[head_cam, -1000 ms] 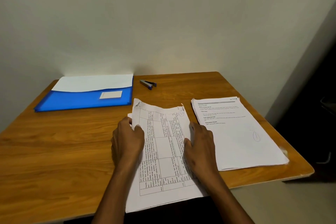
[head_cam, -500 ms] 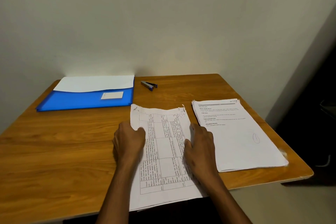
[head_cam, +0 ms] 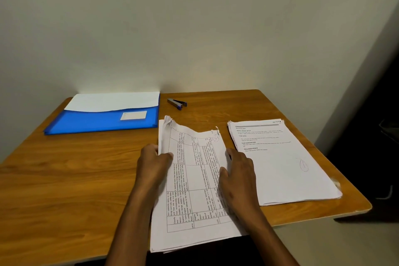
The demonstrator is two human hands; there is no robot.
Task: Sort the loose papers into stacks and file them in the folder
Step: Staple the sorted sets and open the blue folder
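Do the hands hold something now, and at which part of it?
Both hold the table-printed paper stack. The left hand grips its left long edge, thumb on top; the right hand rests on its right edge, and a true grip there cannot be told.

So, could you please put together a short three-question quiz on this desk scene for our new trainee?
1. True or false: the blue folder lies at the far left of the table, with white sheets showing in it.
2. Which item sits just right of the folder? A) scissors B) stapler C) pen
3. Fill in: the left hand and right hand hold the sides of the ___ stack, not the right stack.

Key: 1 true; 2 B; 3 middle.
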